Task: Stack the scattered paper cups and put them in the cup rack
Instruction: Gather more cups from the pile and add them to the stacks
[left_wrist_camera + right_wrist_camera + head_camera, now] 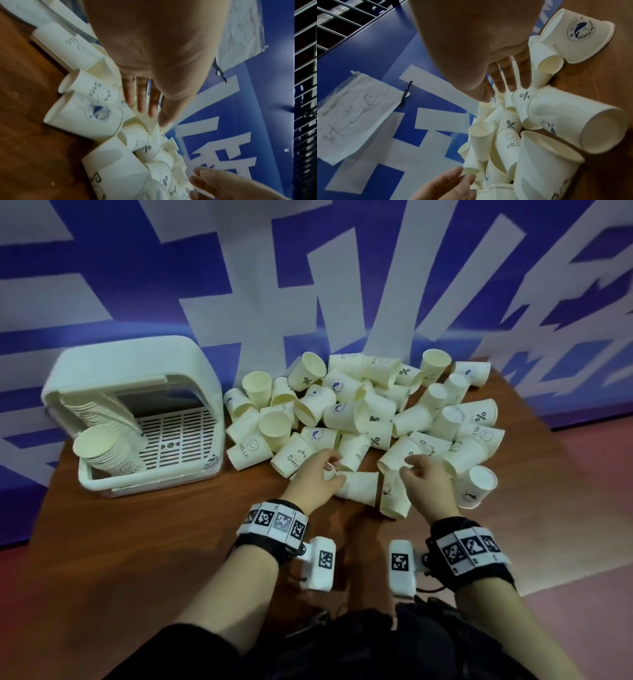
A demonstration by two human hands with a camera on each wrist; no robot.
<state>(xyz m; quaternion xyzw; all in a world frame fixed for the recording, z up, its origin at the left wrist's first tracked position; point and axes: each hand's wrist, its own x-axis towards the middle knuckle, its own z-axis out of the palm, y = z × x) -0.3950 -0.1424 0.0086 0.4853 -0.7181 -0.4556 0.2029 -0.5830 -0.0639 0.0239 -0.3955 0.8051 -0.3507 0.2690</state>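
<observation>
The paper cups [356,412] lay heaped on the table [144,539] to the right of the cup rack [137,412], which already held a leaning stack. Both the left hand [317,477] and the right hand [424,477] hovered over the near edge of the heap, fingers extended and empty. The cups were judged light, thin-walled and easily crushed; they should be held gently around the body near the stiffer rolled rim.

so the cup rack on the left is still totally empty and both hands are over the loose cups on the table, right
Not quite: the cup rack is not empty. The head view shows a stack of cups already leaning in its left side. The rest holds: left hand and right hand are over the loose cups.
</observation>
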